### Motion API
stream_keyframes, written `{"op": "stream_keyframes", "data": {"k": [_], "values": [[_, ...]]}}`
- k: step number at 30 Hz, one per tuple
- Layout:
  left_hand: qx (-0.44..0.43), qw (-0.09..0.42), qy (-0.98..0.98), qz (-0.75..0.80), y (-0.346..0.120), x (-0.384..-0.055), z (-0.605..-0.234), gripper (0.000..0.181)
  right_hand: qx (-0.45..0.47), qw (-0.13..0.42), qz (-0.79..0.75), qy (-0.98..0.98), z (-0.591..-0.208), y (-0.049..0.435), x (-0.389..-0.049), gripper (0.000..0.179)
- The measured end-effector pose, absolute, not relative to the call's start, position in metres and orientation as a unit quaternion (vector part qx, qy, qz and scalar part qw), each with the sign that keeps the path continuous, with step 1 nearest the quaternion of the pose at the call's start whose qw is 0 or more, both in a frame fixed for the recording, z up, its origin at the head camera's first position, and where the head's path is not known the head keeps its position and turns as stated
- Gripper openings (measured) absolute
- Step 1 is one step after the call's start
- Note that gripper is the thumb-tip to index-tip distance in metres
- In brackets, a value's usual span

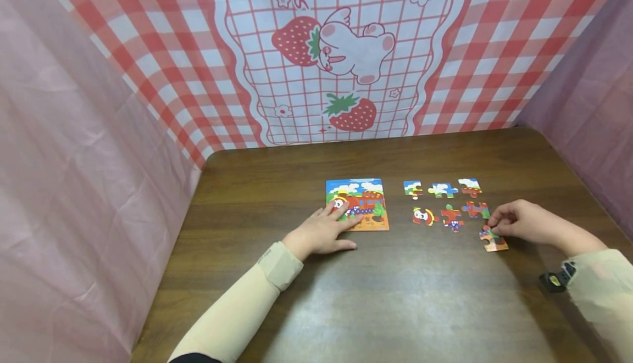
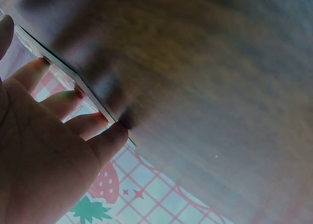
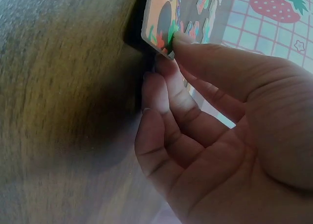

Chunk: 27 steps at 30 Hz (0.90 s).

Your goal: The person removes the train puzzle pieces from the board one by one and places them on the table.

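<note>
My left hand point(image 1: 323, 230) rests with its fingers spread on a square picture board point(image 1: 370, 219) that shows a red train under a blue sky. In the left wrist view its fingertips touch the board's edge. To the right, my right hand point(image 1: 526, 223) pinches a jigsaw puzzle piece point(image 1: 493, 242) between thumb and fingers; in the right wrist view this piece point(image 3: 159, 23) is lifted at a tilt. Close by lie several loose pieces, among them a red-and-purple piece point(image 1: 476, 209), a train-front piece point(image 1: 451, 217) and a face piece point(image 1: 423, 216).
Farther back on the brown wooden table point(image 1: 267, 187) are a cloud piece point(image 1: 442, 189), a sky piece point(image 1: 412, 188) and a red-roof piece point(image 1: 470, 186). A checked strawberry cloth point(image 1: 346, 50) hangs behind the table, with pink curtains at both sides.
</note>
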<state>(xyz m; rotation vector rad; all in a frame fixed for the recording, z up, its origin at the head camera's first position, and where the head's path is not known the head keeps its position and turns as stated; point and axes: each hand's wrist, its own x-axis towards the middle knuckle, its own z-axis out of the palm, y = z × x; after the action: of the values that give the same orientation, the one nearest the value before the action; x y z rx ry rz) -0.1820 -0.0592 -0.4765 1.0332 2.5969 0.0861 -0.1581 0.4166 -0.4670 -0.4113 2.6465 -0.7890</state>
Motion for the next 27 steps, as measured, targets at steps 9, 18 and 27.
{"op": "stream_keyframes", "data": {"k": [9,18,27], "values": [[0.36,0.174,0.916,0.027,-0.06,-0.183,-0.477,0.073,-0.132,0.142,-0.24,0.951,-0.466,0.415,-0.158,0.014],[0.361,0.173,0.916,0.028,-0.06,-0.181,-0.476,0.073,-0.126,0.144,-0.254,0.948,-0.462,0.417,-0.157,0.01],[0.357,0.178,0.916,0.03,-0.06,-0.182,-0.475,0.074,-0.12,0.136,-0.278,0.943,-0.445,0.4,-0.166,0.014]]}}
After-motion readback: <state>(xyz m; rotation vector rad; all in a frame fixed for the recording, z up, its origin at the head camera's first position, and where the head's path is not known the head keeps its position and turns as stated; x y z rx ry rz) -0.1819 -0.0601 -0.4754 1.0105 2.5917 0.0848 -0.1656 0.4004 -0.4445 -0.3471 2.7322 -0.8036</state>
